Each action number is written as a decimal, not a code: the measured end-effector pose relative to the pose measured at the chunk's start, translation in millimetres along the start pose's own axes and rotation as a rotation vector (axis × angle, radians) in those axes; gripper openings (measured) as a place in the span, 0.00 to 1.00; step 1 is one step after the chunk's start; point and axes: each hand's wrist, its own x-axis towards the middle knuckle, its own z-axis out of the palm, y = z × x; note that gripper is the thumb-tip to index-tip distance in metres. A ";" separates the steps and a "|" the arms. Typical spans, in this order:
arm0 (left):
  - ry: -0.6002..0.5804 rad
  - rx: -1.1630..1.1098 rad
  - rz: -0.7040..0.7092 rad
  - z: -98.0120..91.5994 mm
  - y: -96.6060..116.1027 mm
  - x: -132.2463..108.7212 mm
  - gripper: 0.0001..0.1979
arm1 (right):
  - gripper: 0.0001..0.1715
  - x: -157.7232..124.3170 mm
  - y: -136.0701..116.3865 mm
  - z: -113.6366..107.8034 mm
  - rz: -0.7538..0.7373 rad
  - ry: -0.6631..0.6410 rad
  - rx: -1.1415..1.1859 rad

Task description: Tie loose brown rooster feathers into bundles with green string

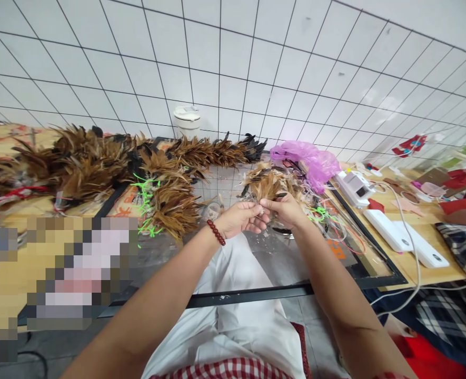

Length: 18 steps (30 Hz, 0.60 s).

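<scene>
Over the glass-topped table, my left hand (pixel 244 218) and my right hand (pixel 286 210) meet with their fingertips pinched together. Something small and pale sits between the fingers, too hidden to name. A red bead bracelet (pixel 216 232) circles my left wrist. Just behind the hands lies a loose heap of brown and cream feathers (pixel 271 184). Below my right hand shows a dark curved feather (pixel 282 231). To the left, a bunch of brown feathers (pixel 173 208) lies beside bright green ties (pixel 148 202).
Long brown feather bundles (pixel 205 151) line the back. A white lidded cup (pixel 187 121) stands by the tiled wall. At right are a purple plastic bag (pixel 307 158), white devices (pixel 388 230), a cable (pixel 412 247) and another person's plaid clothing (pixel 462 247). The table's black edge (pixel 252 296) crosses above my lap.
</scene>
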 end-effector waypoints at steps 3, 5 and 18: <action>0.130 0.110 0.039 1.8 -2.9 3.8 0.10 | 0.18 3.0 0.1 -3.2 -0.021 0.017 -0.084; 0.234 0.090 0.108 1.4 -4.3 6.3 0.11 | 0.15 6.2 -1.3 -14.7 -0.108 0.171 -0.179; 0.602 -0.223 0.339 -8.3 -4.1 12.3 0.10 | 0.10 27.0 2.8 -55.1 0.155 0.257 -1.536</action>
